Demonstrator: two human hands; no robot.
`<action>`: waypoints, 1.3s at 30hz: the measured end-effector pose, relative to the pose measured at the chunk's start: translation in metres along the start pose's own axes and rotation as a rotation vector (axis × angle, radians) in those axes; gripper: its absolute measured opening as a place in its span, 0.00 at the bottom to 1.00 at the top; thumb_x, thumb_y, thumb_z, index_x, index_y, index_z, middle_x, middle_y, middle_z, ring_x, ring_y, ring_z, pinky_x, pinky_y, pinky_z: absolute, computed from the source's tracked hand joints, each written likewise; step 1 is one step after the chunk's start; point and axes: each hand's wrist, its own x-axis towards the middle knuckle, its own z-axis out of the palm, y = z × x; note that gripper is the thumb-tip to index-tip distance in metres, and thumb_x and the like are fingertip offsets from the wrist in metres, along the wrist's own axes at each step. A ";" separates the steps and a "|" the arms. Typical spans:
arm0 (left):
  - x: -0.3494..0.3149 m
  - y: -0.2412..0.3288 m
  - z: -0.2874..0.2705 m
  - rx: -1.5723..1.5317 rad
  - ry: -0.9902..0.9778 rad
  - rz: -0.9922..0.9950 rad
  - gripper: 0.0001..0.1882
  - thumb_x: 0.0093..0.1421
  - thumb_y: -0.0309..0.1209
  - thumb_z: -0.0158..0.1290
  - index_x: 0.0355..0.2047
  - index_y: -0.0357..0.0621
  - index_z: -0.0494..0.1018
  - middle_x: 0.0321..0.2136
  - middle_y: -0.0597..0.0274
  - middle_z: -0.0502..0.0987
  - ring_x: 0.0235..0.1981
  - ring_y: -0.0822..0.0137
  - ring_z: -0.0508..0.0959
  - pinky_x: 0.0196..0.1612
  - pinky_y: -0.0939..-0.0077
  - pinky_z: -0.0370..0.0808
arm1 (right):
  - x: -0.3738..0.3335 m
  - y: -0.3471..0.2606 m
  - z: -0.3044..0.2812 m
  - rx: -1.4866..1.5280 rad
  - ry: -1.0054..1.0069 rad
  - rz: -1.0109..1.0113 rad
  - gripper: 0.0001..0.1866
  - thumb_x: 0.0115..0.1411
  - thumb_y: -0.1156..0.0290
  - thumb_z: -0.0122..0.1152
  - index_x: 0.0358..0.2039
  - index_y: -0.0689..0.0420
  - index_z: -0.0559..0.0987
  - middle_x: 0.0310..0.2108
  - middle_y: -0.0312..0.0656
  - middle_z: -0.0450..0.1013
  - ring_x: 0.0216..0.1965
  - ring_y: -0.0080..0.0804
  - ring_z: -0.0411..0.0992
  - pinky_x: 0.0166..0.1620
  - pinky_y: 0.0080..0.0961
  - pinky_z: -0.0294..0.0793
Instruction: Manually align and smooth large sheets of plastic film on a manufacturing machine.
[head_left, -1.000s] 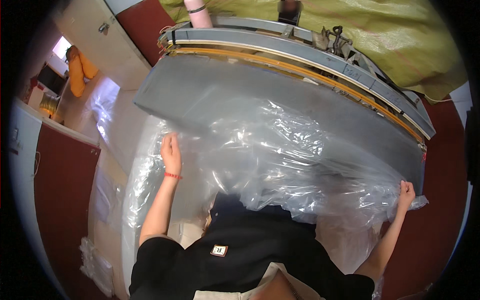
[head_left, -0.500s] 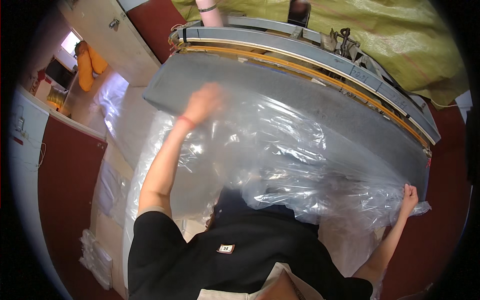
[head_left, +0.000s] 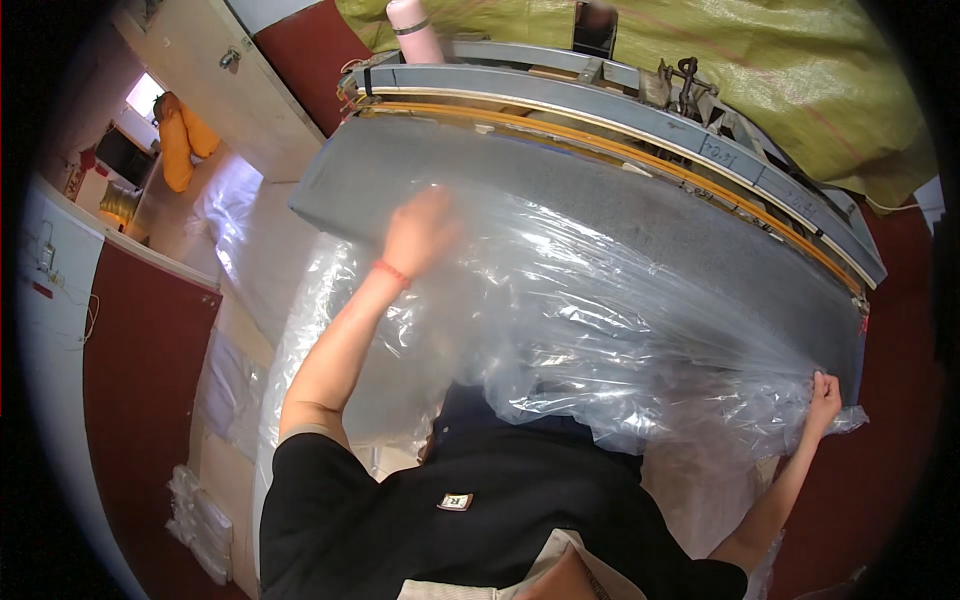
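A clear, wrinkled plastic sheet [head_left: 580, 310] stretches over the near part of a long grey padded surface [head_left: 640, 205] and hangs down toward my body. My left hand [head_left: 424, 228], with a red band at the wrist, is over the sheet's left part. Motion smears its fingers, so I cannot make out their shape or whether they press on the film. Far to the right, my right hand [head_left: 824, 398] pinches the sheet near the right end of the grey surface. Taut folds run from that pinch toward the middle.
Behind the grey surface runs a metal frame [head_left: 520, 85] with an orange strip [head_left: 560, 122] and a metal clamp [head_left: 686, 85]. A pink bottle [head_left: 414, 30] stands at the back. At left are a door [head_left: 215, 75] and bundled plastic [head_left: 198, 525] on the floor.
My left hand has shifted a little right and nearer to me over the sheet. My right hand keeps its pinch at the right end.
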 end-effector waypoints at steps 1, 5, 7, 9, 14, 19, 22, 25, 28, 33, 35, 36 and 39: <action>0.002 -0.005 0.003 -0.080 0.063 -0.056 0.22 0.52 0.41 0.50 0.44 0.40 0.68 0.46 0.52 0.68 0.50 0.55 0.65 0.48 0.66 0.63 | 0.000 -0.001 0.000 0.010 -0.006 -0.011 0.12 0.52 0.69 0.57 0.18 0.60 0.67 0.16 0.26 0.55 0.20 0.14 0.52 0.24 0.12 0.54; 0.031 -0.010 0.009 -0.175 0.172 -0.333 0.14 0.50 0.37 0.48 0.33 0.43 0.72 0.32 0.53 0.74 0.35 0.52 0.72 0.37 0.62 0.70 | 0.002 0.003 -0.002 0.037 -0.011 0.000 0.12 0.52 0.69 0.58 0.18 0.60 0.67 0.16 0.26 0.55 0.20 0.14 0.52 0.24 0.12 0.53; 0.042 -0.011 0.016 -0.097 0.334 -0.544 0.11 0.46 0.35 0.55 0.29 0.43 0.74 0.26 0.58 0.75 0.33 0.57 0.73 0.36 0.67 0.70 | 0.002 -0.004 -0.002 0.036 -0.012 0.009 0.12 0.52 0.69 0.58 0.18 0.60 0.67 0.16 0.26 0.55 0.20 0.14 0.52 0.24 0.12 0.53; 0.043 -0.020 0.023 -0.057 0.310 -0.577 0.11 0.46 0.35 0.55 0.29 0.43 0.74 0.25 0.58 0.75 0.33 0.58 0.73 0.36 0.67 0.70 | 0.004 -0.006 -0.001 0.036 -0.012 0.016 0.12 0.52 0.69 0.58 0.18 0.59 0.68 0.16 0.26 0.55 0.20 0.14 0.52 0.24 0.12 0.53; 0.051 -0.020 0.031 -0.073 0.262 -0.603 0.09 0.48 0.33 0.52 0.28 0.42 0.73 0.24 0.58 0.75 0.33 0.57 0.72 0.37 0.65 0.69 | 0.007 -0.017 -0.001 -0.003 0.070 0.002 0.11 0.53 0.67 0.56 0.20 0.59 0.70 0.17 0.26 0.57 0.20 0.13 0.53 0.23 0.12 0.53; 0.091 -0.033 0.069 -0.778 0.683 -0.794 0.08 0.54 0.29 0.43 0.20 0.39 0.65 0.19 0.58 0.72 0.24 0.69 0.71 0.26 0.74 0.69 | 0.047 -0.009 0.024 0.336 0.098 0.306 0.09 0.55 0.65 0.55 0.28 0.57 0.73 0.18 0.28 0.63 0.19 0.13 0.58 0.23 0.10 0.57; 0.122 -0.054 0.094 -0.638 0.825 -0.669 0.07 0.56 0.30 0.41 0.24 0.40 0.65 0.18 0.61 0.69 0.20 0.70 0.69 0.25 0.76 0.68 | 0.087 -0.012 0.073 0.268 0.301 0.088 0.10 0.55 0.64 0.54 0.29 0.58 0.74 0.19 0.29 0.64 0.21 0.15 0.59 0.26 0.13 0.61; 0.149 -0.055 0.083 -0.561 0.840 -0.620 0.09 0.56 0.31 0.42 0.25 0.38 0.66 0.18 0.58 0.70 0.20 0.68 0.69 0.27 0.73 0.68 | 0.122 -0.019 0.110 0.414 0.306 0.095 0.10 0.55 0.65 0.53 0.27 0.59 0.73 0.18 0.29 0.63 0.21 0.15 0.59 0.26 0.13 0.59; 0.171 -0.087 0.101 -0.539 0.826 -0.628 0.09 0.55 0.31 0.43 0.24 0.38 0.67 0.17 0.59 0.70 0.20 0.69 0.69 0.26 0.74 0.68 | 0.151 -0.023 0.138 0.413 0.333 0.085 0.10 0.55 0.64 0.54 0.26 0.59 0.73 0.19 0.30 0.65 0.22 0.15 0.61 0.28 0.14 0.61; 0.180 -0.102 0.108 -0.775 0.696 -0.658 0.09 0.54 0.31 0.45 0.23 0.38 0.66 0.16 0.63 0.69 0.18 0.74 0.68 0.23 0.78 0.67 | 0.160 -0.040 0.152 0.416 0.359 0.103 0.11 0.51 0.66 0.59 0.24 0.61 0.72 0.22 0.33 0.69 0.25 0.17 0.64 0.33 0.15 0.65; 0.181 -0.086 0.104 -0.789 0.703 -0.649 0.09 0.54 0.31 0.45 0.23 0.38 0.66 0.16 0.62 0.70 0.18 0.73 0.68 0.23 0.79 0.67 | 0.160 -0.041 0.146 0.345 0.392 0.117 0.11 0.51 0.66 0.60 0.24 0.61 0.72 0.21 0.33 0.69 0.25 0.16 0.64 0.32 0.14 0.64; 0.184 -0.076 0.102 -0.799 0.713 -0.641 0.09 0.53 0.32 0.46 0.24 0.38 0.65 0.16 0.62 0.70 0.18 0.73 0.68 0.23 0.79 0.67 | 0.160 -0.035 0.142 0.291 0.412 0.136 0.11 0.50 0.66 0.60 0.23 0.60 0.71 0.20 0.33 0.68 0.24 0.17 0.64 0.31 0.15 0.65; 0.184 -0.070 0.092 -0.755 0.811 -0.703 0.09 0.53 0.33 0.45 0.26 0.38 0.64 0.17 0.60 0.70 0.18 0.73 0.69 0.22 0.80 0.68 | 0.162 -0.043 0.135 0.268 0.407 0.159 0.10 0.50 0.67 0.59 0.23 0.60 0.70 0.19 0.32 0.68 0.22 0.18 0.64 0.28 0.15 0.64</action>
